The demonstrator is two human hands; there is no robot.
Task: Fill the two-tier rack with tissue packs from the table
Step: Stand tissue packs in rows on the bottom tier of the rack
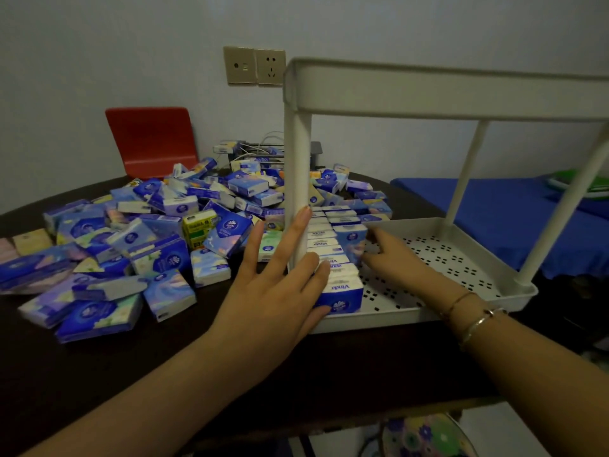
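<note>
The dark desk [99, 374] carries everything, and the one white two-tier rack [428, 94] standing on its right part serves as the landmark. The rack has two trays: an upper tray at the top of the view and a lower perforated tray [461, 258] resting on the desk, joined by three posts that show here, the thickest being the near-left post [297, 179]. Left of the rack and behind it lies one loose heap of tissue packs [131, 245], mostly blue and purple, far too many and too overlapped to count, with one yellow-green pack [197, 225] among them. Inside the rack, along the left wall of the lower tray, stands one row of packs [329, 255] on edge, about nine or ten white edges showing, the nearest being a blue-and-white pack [339, 293] at the tray's front. Most of the tray to the right of that row is bare perforated floor. Two hands are at work. The left hand [280, 291] lies against the rack's left side beside the near-left post, its grip wide, the fingers straight and pressing flat on the outer side of the row. The right hand [392, 258] reaches into the lower tray from the right, its fingertips touching an upright blue pack [351, 240] set against the row; whether that grip pinches the pack or only pushes it I cannot tell. Two thin bracelets [474, 311] circle the right wrist. Behind the rack to the left, one red chair back [151, 140] stands against the wall below two wall sockets [255, 65], and to the rack's right lies one blue bed [510, 219].
</note>
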